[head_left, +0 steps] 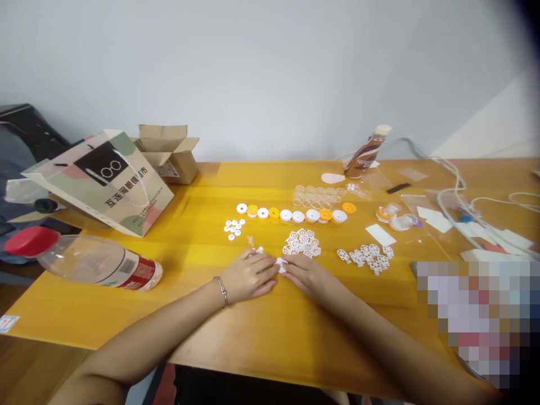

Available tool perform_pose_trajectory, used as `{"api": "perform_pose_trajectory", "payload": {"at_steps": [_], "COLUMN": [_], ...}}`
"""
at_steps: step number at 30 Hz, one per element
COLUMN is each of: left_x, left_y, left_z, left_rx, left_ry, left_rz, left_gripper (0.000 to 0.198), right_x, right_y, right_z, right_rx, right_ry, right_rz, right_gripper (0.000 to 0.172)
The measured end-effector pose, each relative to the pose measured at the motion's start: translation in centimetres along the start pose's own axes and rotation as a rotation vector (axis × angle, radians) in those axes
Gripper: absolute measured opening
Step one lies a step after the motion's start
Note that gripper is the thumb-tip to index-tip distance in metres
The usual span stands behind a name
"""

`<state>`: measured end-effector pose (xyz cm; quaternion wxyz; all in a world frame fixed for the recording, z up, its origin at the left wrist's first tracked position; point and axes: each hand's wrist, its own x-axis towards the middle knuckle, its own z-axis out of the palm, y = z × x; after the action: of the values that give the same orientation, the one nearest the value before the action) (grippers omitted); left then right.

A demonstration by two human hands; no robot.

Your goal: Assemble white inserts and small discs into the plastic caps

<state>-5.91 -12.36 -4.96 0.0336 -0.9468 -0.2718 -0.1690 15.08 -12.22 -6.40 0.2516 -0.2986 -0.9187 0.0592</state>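
Observation:
My left hand [250, 275] and my right hand [310, 277] meet low over the wooden table, fingertips pinching a small white plastic piece [281, 265] between them; the fingers cover part of it. Beside my left fingers lies another small white piece [260, 250]. Small white discs [233, 226] are grouped to the left, with tiny clear bits [250, 241] near them. White openwork pieces [301, 243] form a pile just beyond my right hand, and a second pile [373, 257] lies farther right. Behind runs a row of white and orange round parts [297, 216].
Clear round cups [318, 196] stand behind the row. At left are a large red-capped bottle [95, 259], a paper bag [105, 183] and a cardboard box [177, 160]. A brown drink bottle [365, 154], white cables [458, 180] and paper cards [380, 234] occupy the right.

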Motion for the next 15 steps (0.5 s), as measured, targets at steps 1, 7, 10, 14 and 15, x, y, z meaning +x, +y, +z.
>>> {"api": "perform_pose_trajectory", "payload": {"at_steps": [1,7,10,14,15], "left_x": [0.0,0.5,0.7,0.8,0.8], "left_y": [0.1,0.3,0.4,0.6,0.7], "left_z": [0.0,-0.3,-0.3,0.0,0.1], "left_rx": [0.008,0.070,0.071,0.058,0.064], "left_ry": [0.005,-0.001,0.009,0.033,0.038], "left_rz": [0.004,0.067,0.069,0.007,0.005], "left_gripper": [0.031,0.028,0.027,0.025,0.025], "right_x": [0.0,0.0,0.1,0.3,0.4], "right_y": [0.0,-0.5,-1.0,-1.8,-2.0], "right_z": [0.0,-0.2,-0.4,-0.7,-0.7], "right_rx": [-0.010,-0.081,-0.139,-0.237,-0.262], "right_ry": [-0.013,-0.029,-0.058,-0.101,-0.103], "right_rz": [-0.002,-0.012,-0.019,0.000,0.001], "right_gripper": [0.020,0.021,0.022,0.023,0.023]}}
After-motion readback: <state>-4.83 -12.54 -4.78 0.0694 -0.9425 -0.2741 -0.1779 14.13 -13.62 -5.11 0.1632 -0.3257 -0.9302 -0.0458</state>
